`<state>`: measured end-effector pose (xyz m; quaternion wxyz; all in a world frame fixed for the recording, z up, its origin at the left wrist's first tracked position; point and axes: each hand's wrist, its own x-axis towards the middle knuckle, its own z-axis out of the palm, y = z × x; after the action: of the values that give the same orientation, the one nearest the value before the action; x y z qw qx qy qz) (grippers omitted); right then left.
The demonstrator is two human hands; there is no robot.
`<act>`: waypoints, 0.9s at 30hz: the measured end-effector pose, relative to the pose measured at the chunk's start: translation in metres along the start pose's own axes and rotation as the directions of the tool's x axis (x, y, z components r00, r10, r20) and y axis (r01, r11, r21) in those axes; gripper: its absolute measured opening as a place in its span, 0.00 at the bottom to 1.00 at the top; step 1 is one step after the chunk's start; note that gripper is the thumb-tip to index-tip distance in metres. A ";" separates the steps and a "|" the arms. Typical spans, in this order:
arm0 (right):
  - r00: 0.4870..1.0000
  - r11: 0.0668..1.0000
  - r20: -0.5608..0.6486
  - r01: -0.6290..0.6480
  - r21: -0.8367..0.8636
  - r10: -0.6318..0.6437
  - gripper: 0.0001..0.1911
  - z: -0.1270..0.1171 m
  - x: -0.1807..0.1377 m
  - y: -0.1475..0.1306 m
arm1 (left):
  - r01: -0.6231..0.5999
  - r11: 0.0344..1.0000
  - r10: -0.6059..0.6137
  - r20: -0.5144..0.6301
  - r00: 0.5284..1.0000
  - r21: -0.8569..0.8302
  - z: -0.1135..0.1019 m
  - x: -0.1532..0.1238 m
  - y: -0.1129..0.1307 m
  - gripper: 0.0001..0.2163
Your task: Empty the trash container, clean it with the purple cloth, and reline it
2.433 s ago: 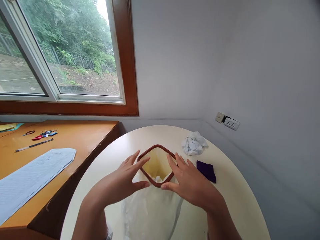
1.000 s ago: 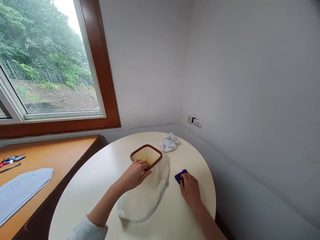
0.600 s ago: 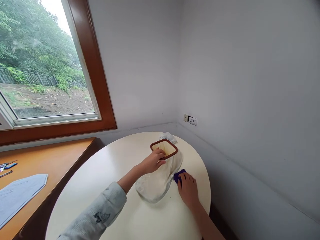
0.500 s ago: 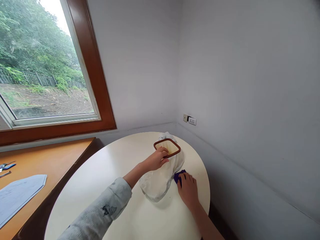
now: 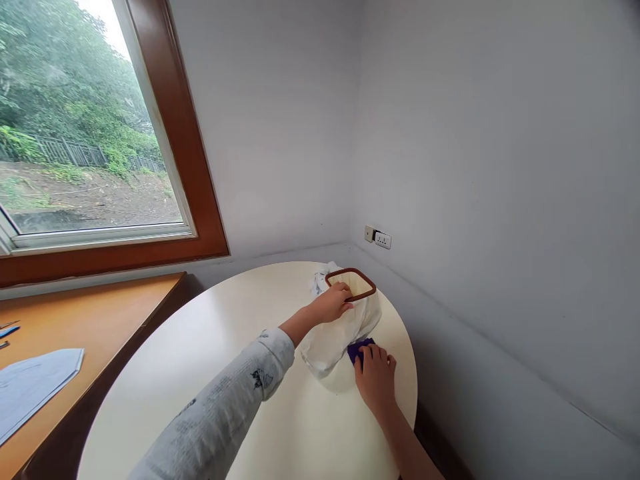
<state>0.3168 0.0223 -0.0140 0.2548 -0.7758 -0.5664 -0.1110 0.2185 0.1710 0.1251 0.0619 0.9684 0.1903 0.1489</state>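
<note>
A brown embroidery hoop (image 5: 373, 285) with rounded corners frames part of a thin white cloth (image 5: 330, 343) at the far side of the round table. My left hand (image 5: 333, 303) is closed on the hoop's near left edge, with its fingertips over the inside. The loose cloth spreads from the hoop toward me in soft folds. To the right, my right hand (image 5: 376, 377) curls over a small dark purple piece (image 5: 356, 349), folded cloth by its look, lying beside the white cloth. Its fingers cover part of the piece.
The white round table (image 5: 200, 347) stands in a room corner. A wooden desk (image 5: 125, 303) on the left holds a pale blue folded sheet (image 5: 40, 380) and a few small tools at the frame's edge. A wall socket (image 5: 383, 240) is behind the table.
My left hand has moved the hoop and white cloth away from me and to the right. My right hand stays on the purple piece. The view has shifted slightly.
</note>
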 end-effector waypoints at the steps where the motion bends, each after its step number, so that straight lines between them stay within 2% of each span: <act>1: 1.000 1.000 0.000 -0.001 -0.003 0.001 0.11 0.001 0.000 0.000 | -0.003 1.000 0.003 -0.002 1.000 0.014 0.001 0.002 0.000 0.11; 9: 0.998 1.000 -0.067 -0.013 -0.024 0.011 0.12 0.010 0.001 0.003 | -0.001 0.989 0.003 -0.010 1.000 0.148 0.010 0.022 -0.004 0.13; 17: 0.998 1.000 -0.056 -0.026 -0.013 0.025 0.12 0.014 0.001 0.004 | -0.048 0.977 0.042 0.031 0.999 0.210 0.011 0.030 -0.003 0.12; 23: 0.997 0.999 -0.068 -0.033 -0.024 0.031 0.14 0.017 0.000 0.005 | -0.051 0.980 0.057 -0.028 0.998 0.194 -0.005 0.014 -0.010 0.16; 27: 0.998 0.999 -0.054 -0.033 -0.030 0.032 0.15 0.017 -0.001 0.005 | -0.039 0.987 0.054 -0.095 0.994 0.154 -0.024 -0.021 -0.013 0.17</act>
<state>0.3188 0.0296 -0.0302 0.2599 -0.7855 -0.5448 -0.1363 0.1878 0.1761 0.1404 -0.0248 0.9660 0.1811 0.1830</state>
